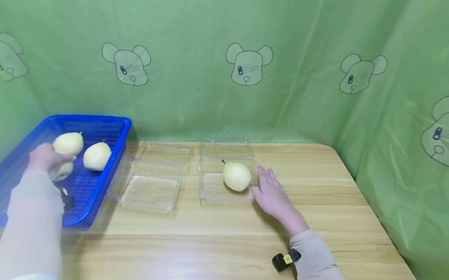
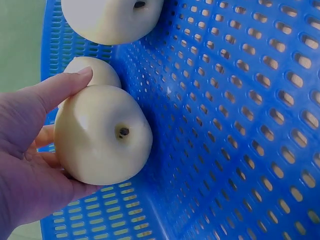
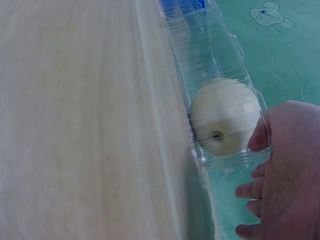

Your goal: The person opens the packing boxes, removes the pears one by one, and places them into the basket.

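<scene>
In the head view my left hand (image 1: 43,157) reaches into a blue plastic basket (image 1: 93,205) at the left. It grips a pale yellow pear (image 2: 102,135), thumb on top and fingers curled round its far side in the left wrist view. Two more pears lie deeper in the basket, one at the back (image 1: 68,143) and one by the right wall (image 1: 97,156). My right hand (image 1: 274,198) has its fingers extended beside a clear plastic clamshell box (image 1: 209,197). A pear (image 1: 236,176) sits in that box, and the right thumb overlaps the box's end in the right wrist view.
Another clear clamshell box (image 1: 151,194) lies opened between the basket and the box with the pear. The wooden table (image 1: 209,256) meets green curtains (image 1: 187,97) at the back and right. A black band with a small camera (image 1: 286,260) is on my right wrist.
</scene>
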`<state>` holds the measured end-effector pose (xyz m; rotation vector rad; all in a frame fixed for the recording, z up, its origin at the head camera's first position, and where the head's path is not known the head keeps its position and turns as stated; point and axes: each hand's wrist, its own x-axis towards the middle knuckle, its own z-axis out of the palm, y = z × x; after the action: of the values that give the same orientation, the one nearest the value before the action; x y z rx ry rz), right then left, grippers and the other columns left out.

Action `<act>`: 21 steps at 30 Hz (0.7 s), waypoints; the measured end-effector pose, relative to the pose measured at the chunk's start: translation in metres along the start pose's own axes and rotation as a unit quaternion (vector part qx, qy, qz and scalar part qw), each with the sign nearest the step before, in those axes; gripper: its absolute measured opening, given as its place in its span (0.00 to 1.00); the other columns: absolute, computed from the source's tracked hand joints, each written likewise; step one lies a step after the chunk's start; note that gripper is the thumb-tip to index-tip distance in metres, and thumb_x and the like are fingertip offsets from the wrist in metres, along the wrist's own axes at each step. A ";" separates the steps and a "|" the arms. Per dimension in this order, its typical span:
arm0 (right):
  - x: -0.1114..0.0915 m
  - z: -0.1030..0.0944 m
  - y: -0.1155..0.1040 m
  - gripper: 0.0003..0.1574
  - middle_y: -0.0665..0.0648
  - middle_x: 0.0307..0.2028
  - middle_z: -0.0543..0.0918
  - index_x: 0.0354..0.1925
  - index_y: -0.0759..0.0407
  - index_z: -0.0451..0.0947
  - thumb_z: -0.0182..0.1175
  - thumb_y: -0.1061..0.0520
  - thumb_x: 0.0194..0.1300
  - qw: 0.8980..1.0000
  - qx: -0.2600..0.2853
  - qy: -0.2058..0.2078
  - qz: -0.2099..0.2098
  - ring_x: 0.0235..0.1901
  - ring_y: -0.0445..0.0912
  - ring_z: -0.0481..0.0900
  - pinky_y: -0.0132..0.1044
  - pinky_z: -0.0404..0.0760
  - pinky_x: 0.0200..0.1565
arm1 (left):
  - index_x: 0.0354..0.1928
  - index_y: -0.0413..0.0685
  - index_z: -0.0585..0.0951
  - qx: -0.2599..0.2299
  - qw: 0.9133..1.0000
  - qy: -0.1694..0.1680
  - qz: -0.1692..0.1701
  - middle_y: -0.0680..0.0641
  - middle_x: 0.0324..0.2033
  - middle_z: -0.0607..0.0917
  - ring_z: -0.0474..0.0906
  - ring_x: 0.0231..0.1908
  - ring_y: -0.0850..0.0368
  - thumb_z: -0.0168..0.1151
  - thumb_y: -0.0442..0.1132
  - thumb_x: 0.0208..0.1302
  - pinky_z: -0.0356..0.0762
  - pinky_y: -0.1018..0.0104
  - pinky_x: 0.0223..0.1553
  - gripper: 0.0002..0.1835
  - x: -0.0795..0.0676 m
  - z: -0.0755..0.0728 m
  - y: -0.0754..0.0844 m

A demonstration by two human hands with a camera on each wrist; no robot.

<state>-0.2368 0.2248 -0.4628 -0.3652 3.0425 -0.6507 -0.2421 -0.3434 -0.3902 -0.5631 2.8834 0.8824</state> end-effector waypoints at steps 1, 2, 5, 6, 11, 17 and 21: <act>0.000 0.000 0.000 0.42 0.61 0.69 0.46 0.69 0.62 0.39 0.40 0.47 0.65 1.000 0.000 0.001 -0.001 0.69 0.58 0.39 0.56 0.45 0.67 | 0.56 0.27 0.63 -0.004 1.000 -0.003 -0.004 0.25 0.50 0.69 0.68 0.45 0.33 0.60 0.53 0.54 0.70 0.45 0.42 0.39 -0.001 -0.001 0.001; 0.000 0.001 0.000 0.42 0.61 0.69 0.47 0.69 0.63 0.39 0.40 0.47 0.65 1.000 0.001 0.002 -0.002 0.69 0.59 0.39 0.56 0.46 0.67 | 0.57 0.28 0.62 -0.007 1.000 -0.006 -0.008 0.25 0.51 0.68 0.68 0.46 0.33 0.60 0.52 0.54 0.70 0.45 0.42 0.39 -0.002 -0.001 0.001; 0.000 0.002 -0.001 0.42 0.61 0.69 0.47 0.69 0.63 0.40 0.41 0.47 0.64 1.000 0.002 0.005 -0.003 0.69 0.59 0.40 0.57 0.46 0.67 | 0.56 0.27 0.63 0.010 1.000 -0.007 0.001 0.25 0.50 0.69 0.68 0.44 0.33 0.59 0.52 0.54 0.69 0.45 0.42 0.38 -0.003 -0.003 0.004; 0.000 0.002 -0.001 0.42 0.62 0.69 0.47 0.69 0.63 0.40 0.41 0.48 0.64 1.000 0.003 0.005 -0.004 0.69 0.60 0.40 0.57 0.46 0.66 | 0.56 0.26 0.63 0.016 1.000 -0.009 0.006 0.24 0.49 0.69 0.68 0.44 0.33 0.58 0.52 0.54 0.69 0.45 0.42 0.38 -0.003 -0.004 0.004; 0.000 0.002 -0.001 0.42 0.61 0.69 0.47 0.69 0.63 0.39 0.40 0.47 0.64 1.000 0.002 0.003 -0.002 0.69 0.59 0.40 0.57 0.46 0.67 | 0.57 0.24 0.60 0.038 0.999 -0.023 0.013 0.22 0.51 0.66 0.66 0.45 0.30 0.57 0.53 0.55 0.68 0.42 0.44 0.40 -0.001 -0.010 0.006; -0.001 0.000 -0.001 0.42 0.60 0.70 0.47 0.69 0.62 0.39 0.41 0.47 0.64 1.000 0.004 0.002 0.001 0.69 0.58 0.39 0.56 0.46 0.67 | 0.59 0.23 0.56 0.052 0.998 -0.028 0.018 0.21 0.56 0.60 0.59 0.52 0.26 0.55 0.51 0.55 0.60 0.38 0.54 0.41 0.003 -0.015 0.008; -0.002 0.000 -0.001 0.42 0.61 0.70 0.47 0.69 0.62 0.39 0.40 0.47 0.65 1.000 0.004 0.001 0.001 0.69 0.59 0.39 0.57 0.46 0.67 | 0.58 0.23 0.58 0.032 0.999 -0.017 0.014 0.22 0.56 0.61 0.60 0.53 0.27 0.54 0.50 0.56 0.60 0.39 0.54 0.39 0.001 -0.016 0.010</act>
<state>-0.2350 0.2241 -0.4620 -0.3618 3.0398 -0.6636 -0.2457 -0.3449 -0.3716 -0.4969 2.8838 0.7925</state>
